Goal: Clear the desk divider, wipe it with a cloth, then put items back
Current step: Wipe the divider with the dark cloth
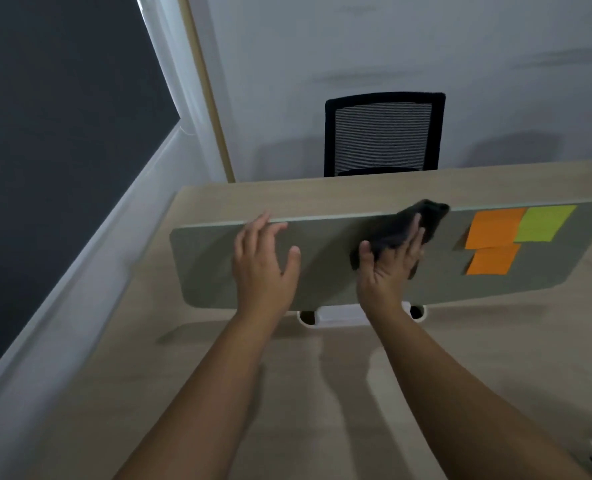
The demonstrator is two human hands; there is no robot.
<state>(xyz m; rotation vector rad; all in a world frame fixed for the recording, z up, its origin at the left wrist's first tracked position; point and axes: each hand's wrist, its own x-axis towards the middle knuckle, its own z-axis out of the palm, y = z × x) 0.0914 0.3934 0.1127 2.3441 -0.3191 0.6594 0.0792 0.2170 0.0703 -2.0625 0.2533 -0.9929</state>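
The right hand (388, 261) presses a dark cloth (405, 230) flat against the divider (325, 271). The left hand (263, 261), fingers spread, grips its top edge. Three sticky notes (495, 233) cling near its right end.

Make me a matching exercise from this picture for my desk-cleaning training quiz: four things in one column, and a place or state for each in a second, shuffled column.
Column 1
1. dark cloth
2. left hand
3. yellow-green note
4. black chair

Column 2
A. stuck high on the divider's right part
B. behind the desk, by the wall
C. pressed to the divider under the right hand
D. flat and open, fingers at the divider's top edge

Pairs: 1-C, 2-D, 3-A, 4-B
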